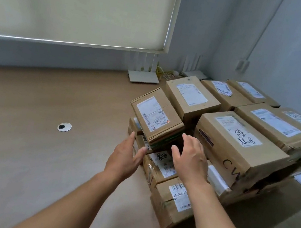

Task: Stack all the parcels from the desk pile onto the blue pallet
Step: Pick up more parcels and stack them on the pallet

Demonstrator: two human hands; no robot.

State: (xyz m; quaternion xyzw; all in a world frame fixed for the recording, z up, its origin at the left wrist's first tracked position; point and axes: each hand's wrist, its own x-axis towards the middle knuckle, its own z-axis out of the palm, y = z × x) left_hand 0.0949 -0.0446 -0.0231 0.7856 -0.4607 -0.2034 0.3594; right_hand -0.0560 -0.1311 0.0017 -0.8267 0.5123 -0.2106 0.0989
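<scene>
Several brown cardboard parcels with white labels are piled on the right half of a wooden desk [31,133]. A small tilted parcel [156,116] lies on top at the pile's left front corner. My left hand [126,156] is open, fingers straight, just left of and below that parcel, apart from it. My right hand [191,159] is open too, fingers spread, hovering at the parcel's near right corner. A large parcel marked "CW" [239,149] stands right of my right hand. Low parcels [171,206] lie under my wrists. The blue pallet is out of view.
A round cable grommet [64,127] is set in the desk to the left. White routers [143,76] with cables stand against the back wall under a drawn roller blind [75,0]. More parcels [276,126] fill the back right corner.
</scene>
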